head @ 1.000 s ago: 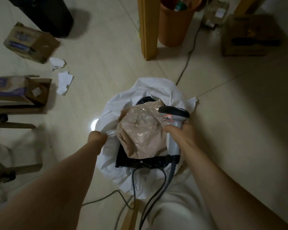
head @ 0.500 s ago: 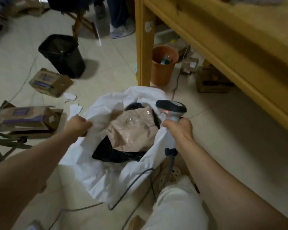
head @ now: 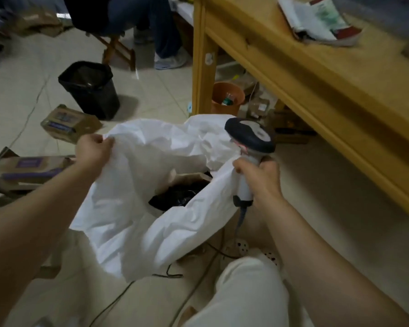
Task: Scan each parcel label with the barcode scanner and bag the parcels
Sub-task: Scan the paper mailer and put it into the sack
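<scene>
Parcels (head: 181, 194) half-hidden inside white bag (head: 128, 208)

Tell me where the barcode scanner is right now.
In the head view, the barcode scanner is right of centre, gripped by the right hand at the right edge of the white bag, near the orange bin and table leg.

Floor (head: 156, 95): pale glossy tiles, thin grout lines, dimly lit. Wooden table (head: 328, 86) — light yellow, upper right, one square leg (head: 202, 67) standing on the tiles. Black waste bin (head: 90, 89), lined, left of the leg. Orange bucket (head: 226, 99) under the table, just beside the leg. Wooden folding stool (head: 118, 51) — far back, beyond the bin.
</scene>
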Tool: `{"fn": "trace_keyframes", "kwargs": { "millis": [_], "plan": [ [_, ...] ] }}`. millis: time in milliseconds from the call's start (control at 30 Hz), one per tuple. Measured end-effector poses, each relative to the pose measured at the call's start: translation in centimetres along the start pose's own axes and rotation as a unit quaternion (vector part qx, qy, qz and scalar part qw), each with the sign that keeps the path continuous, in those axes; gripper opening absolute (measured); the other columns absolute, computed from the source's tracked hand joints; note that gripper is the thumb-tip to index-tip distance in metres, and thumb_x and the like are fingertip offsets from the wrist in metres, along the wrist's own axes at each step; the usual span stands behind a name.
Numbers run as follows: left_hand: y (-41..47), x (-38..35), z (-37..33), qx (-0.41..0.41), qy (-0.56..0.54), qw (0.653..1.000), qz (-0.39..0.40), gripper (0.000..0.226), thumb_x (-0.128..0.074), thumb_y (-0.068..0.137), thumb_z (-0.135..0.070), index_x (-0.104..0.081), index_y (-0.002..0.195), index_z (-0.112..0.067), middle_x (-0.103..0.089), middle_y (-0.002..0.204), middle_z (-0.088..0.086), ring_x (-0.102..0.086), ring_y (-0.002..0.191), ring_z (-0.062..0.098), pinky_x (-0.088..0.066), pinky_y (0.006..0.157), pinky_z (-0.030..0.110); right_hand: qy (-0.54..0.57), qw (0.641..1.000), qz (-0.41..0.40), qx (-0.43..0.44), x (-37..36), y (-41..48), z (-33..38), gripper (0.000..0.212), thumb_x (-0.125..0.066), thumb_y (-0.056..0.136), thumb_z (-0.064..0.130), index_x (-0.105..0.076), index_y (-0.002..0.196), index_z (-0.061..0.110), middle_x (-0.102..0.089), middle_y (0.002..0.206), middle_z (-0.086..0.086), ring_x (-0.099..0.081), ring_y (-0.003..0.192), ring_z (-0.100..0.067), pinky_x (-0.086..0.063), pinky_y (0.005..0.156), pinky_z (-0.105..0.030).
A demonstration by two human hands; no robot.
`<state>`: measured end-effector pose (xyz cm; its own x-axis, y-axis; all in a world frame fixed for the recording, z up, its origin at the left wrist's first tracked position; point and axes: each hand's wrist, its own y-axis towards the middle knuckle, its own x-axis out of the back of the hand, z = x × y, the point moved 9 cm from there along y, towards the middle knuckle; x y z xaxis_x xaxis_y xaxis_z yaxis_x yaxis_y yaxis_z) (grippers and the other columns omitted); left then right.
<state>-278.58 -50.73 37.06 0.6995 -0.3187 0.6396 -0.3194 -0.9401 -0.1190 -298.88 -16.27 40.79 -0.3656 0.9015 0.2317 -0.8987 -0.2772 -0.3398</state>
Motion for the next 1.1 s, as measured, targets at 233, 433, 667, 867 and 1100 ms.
{"fn": "trace_keyframes", "kwargs": {
  "millis": [233,433,667,867,1100],
  "plan": [
    [-0.8,-2.7,6.9,0.059,0.094,0.991,0.068,0.026,-0.062,0.088,-0.007,-0.058,0.063,0.000,-0.059,0.070,0.025,-0.065,0.086,0.045,-0.056,0.078,0.047,-0.091,0.989,0.035,-0.109,-1.0,-0.2,-5.2,0.042,-0.070,0.078,0.008,-0.055,0.117,0.003,-0.060,0.110,-0.014,-0.058,0.098,-0.031,-0.051,0.088,-0.042],
    [1.7,-0.5,4.2,0.059,-0.064,0.995,-0.040,0.016,-0.059,0.089,-0.018,-0.067,0.100,-0.010,-0.063,0.097,0.015,-0.061,0.091,0.029,-0.053,0.091,0.047,-0.042,0.998,0.034,-0.035,-1.7,1.5,-0.1,0.033,-0.070,0.078,0.007,-0.050,0.102,0.016,-0.056,0.105,-0.003,-0.056,0.104,-0.024,-0.048,0.097,-0.041],
    [3.2,-2.3,9.0,0.129,0.015,0.991,-0.040,0.023,-0.060,0.088,-0.018,-0.066,0.103,-0.001,-0.066,0.101,0.024,-0.064,0.092,0.039,-0.054,0.087,0.050,-0.049,0.991,0.061,-0.107,-3.2,1.8,-4.4,0.027,-0.068,0.072,0.004,-0.053,0.092,0.012,-0.059,0.100,-0.013,-0.058,0.092,-0.029,-0.054,0.085,-0.044],
    [-0.2,-4.4,8.1,0.072,0.087,0.993,-0.015,0.051,-0.053,0.094,-0.025,-0.044,0.141,-0.007,-0.048,0.138,0.022,-0.047,0.126,0.040,-0.041,0.102,0.042,-0.040,0.982,0.095,-0.156,-3.6,3.4,-8.5,0.036,-0.073,0.073,0.007,-0.058,0.106,0.005,-0.063,0.104,-0.018,-0.061,0.090,-0.031,-0.055,0.080,-0.043],
    [-14.8,-19.1,2.2,-0.241,0.273,0.872,0.326,0.107,-0.068,0.076,-0.061,0.005,0.151,-0.042,0.020,0.159,0.002,0.009,0.147,0.027,-0.010,0.117,0.048,0.040,0.972,0.081,-0.218,-2.4,4.3,-13.6,0.032,-0.068,0.079,-0.002,-0.058,0.109,-0.004,-0.066,0.094,-0.019,-0.066,0.082,-0.029,-0.058,0.077,-0.039]
  ]
}}
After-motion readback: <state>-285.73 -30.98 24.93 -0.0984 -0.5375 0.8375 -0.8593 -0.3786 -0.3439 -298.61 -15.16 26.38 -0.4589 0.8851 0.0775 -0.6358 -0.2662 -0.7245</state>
